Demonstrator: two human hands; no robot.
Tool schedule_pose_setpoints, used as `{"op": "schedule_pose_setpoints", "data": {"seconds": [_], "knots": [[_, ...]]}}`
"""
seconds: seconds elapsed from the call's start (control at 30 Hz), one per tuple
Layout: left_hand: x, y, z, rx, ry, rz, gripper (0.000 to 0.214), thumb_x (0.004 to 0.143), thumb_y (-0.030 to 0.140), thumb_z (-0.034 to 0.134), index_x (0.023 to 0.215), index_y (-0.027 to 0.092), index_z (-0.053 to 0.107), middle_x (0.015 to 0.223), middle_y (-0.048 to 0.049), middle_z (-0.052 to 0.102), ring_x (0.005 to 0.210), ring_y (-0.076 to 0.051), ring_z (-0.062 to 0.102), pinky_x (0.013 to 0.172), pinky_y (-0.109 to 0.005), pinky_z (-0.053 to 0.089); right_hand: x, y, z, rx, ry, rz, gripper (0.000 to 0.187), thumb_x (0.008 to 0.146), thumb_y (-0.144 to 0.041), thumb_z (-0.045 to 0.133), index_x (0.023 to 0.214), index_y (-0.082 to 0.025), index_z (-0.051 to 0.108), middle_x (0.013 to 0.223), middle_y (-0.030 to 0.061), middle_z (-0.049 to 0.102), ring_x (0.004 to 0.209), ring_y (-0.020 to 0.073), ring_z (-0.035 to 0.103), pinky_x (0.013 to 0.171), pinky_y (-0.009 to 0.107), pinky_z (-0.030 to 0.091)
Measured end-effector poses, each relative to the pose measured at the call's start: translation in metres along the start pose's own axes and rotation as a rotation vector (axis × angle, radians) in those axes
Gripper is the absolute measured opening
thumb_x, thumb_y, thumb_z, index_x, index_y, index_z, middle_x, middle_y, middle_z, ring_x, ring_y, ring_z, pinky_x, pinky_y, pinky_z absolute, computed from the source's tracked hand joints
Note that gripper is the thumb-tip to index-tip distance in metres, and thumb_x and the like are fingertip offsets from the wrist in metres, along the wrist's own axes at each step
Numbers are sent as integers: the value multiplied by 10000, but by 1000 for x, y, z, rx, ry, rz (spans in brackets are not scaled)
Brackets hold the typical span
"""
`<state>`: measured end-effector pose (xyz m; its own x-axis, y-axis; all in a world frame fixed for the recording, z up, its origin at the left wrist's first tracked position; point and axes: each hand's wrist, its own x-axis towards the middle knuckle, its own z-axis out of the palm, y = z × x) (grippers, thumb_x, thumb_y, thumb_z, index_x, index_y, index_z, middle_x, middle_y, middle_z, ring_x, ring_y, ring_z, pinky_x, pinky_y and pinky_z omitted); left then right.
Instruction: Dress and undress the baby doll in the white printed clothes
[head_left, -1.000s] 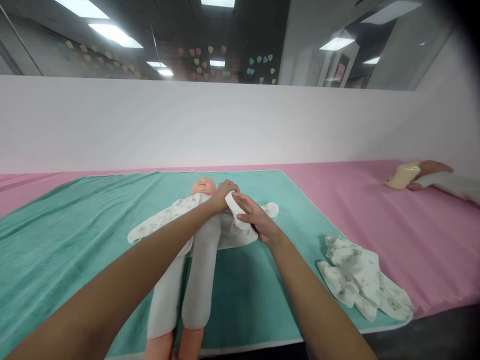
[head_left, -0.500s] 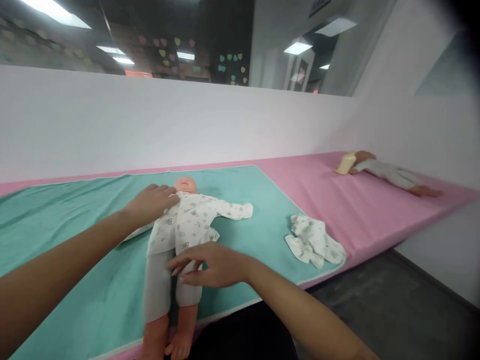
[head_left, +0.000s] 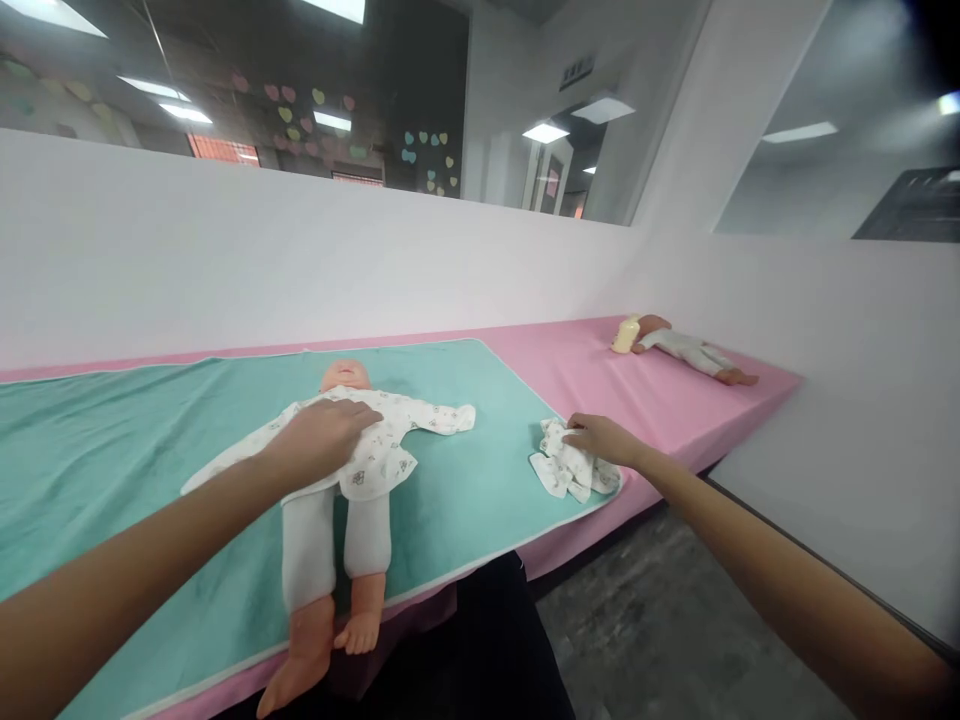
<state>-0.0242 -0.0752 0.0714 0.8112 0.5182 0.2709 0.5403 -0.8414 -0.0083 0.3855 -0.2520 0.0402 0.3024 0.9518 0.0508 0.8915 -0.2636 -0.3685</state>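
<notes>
A baby doll (head_left: 348, 374) lies on its back on the teal blanket (head_left: 450, 520), its feet toward me. It wears a white printed baby shirt (head_left: 379, 460) and plain white pants (head_left: 309, 545). My left hand (head_left: 322, 437) rests on the doll's chest, fingers lying over the shirt front. Farther right, a crumpled white printed baby garment (head_left: 562, 460) lies at the blanket's corner. From above, my right hand (head_left: 600, 438) has its fingers closed on the garment's top; the fingertips are partly hidden.
The blanket covers part of a pink padded bench (head_left: 540, 360) along a white wall (head_left: 300, 260). At the far right lie a second doll (head_left: 686, 348) in pale pants and a cream bottle (head_left: 625, 335) by its head. The bench's front edge drops to a dark floor (head_left: 637, 610).
My right hand has moved from above the doll's legs rightward to the crumpled garment and taken hold of it. My left hand has shifted from beside the doll's shoulder onto its chest. The view has turned right.
</notes>
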Motion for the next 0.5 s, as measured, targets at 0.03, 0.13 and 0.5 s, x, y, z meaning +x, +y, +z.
{"op": "schedule_pose_setpoints", "data": {"seconds": [0.03,0.13,0.5], "knots": [[2,17,-2,-68,-1,-21,350,845,238,346,1086,269,597,1097,-23,627,1012,-247,545,849,-396,401,-4,-10,-3,71,13,-43,283,776,-444,516,858,-178,569,811,37,602,747,173,540,663,280,397],[9,70,-9,-414,24,-110,382,849,404,387,1202,306,498,1228,-10,548,1093,-229,507,898,-371,401,-22,-57,-15,380,66,-173,288,802,-468,490,871,-192,539,816,12,579,719,142,515,629,260,396],[-6,122,-85,-1274,-211,62,608,726,364,625,1270,249,378,1281,-62,454,1171,-217,427,976,-348,350,-69,-187,-39,1216,-65,-630,218,787,-389,587,796,-205,471,1178,53,537,995,179,531,823,351,429]]}}
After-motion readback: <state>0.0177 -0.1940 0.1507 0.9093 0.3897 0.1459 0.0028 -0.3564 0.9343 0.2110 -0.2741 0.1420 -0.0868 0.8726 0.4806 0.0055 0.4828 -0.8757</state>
